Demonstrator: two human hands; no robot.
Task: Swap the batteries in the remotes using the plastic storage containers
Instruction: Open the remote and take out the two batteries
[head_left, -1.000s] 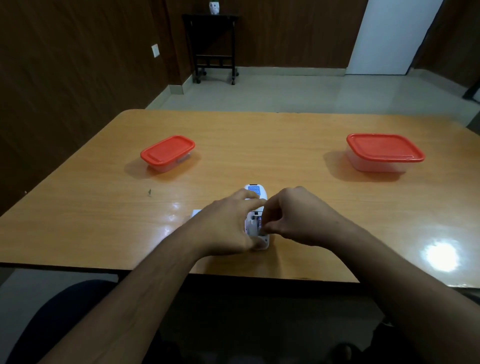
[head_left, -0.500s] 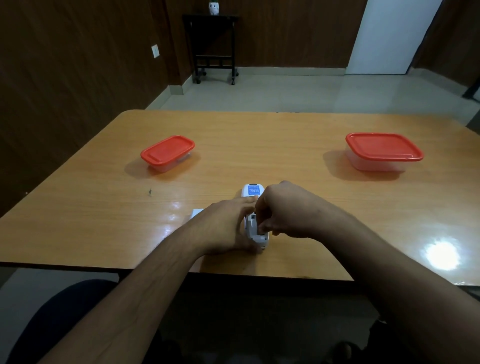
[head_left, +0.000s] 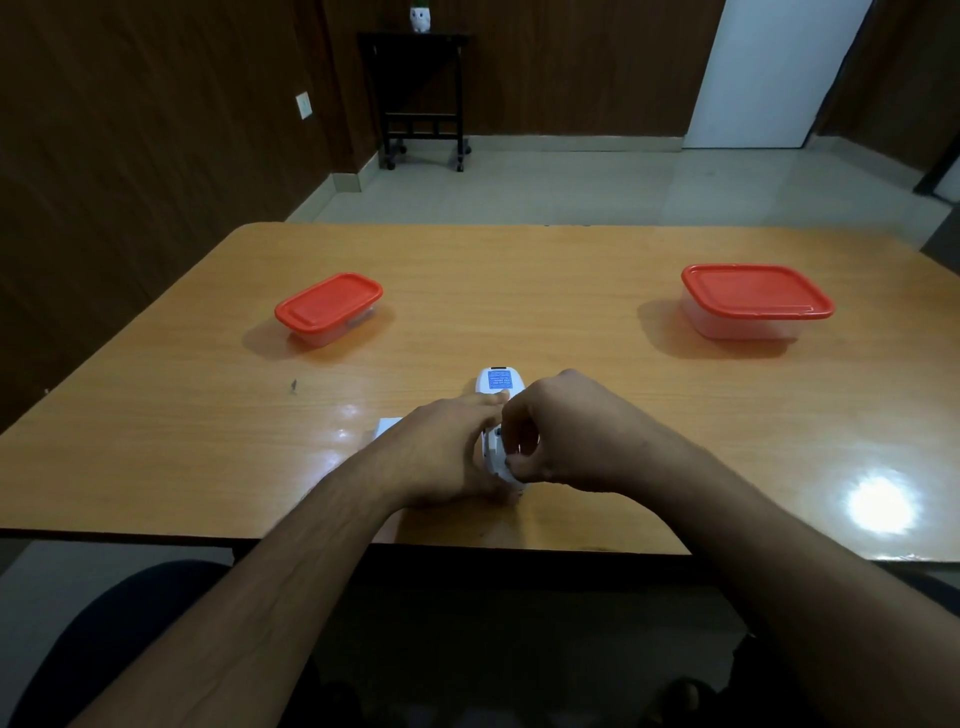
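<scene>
A white remote (head_left: 497, 383) lies face down near the front edge of the wooden worktop (head_left: 519, 291), its far end with a blue label pointing away from the person. The left hand (head_left: 441, 449) wraps around the remote's left side, fingers curled against its body and holding it on the worktop. The right hand (head_left: 563, 431) comes in from the other side with its fingers bent down into the near end of the remote, where the back looks open (whether they pinch a battery or only the casing cannot be told, since the fingertips hide that spot). A small white piece (head_left: 387, 427) peeks out just behind the left hand. Well apart from the hands, a small red-lidded container (head_left: 328, 307) stands at the left of the worktop and a larger red-lidded container (head_left: 756, 299) at the right, both closed.
</scene>
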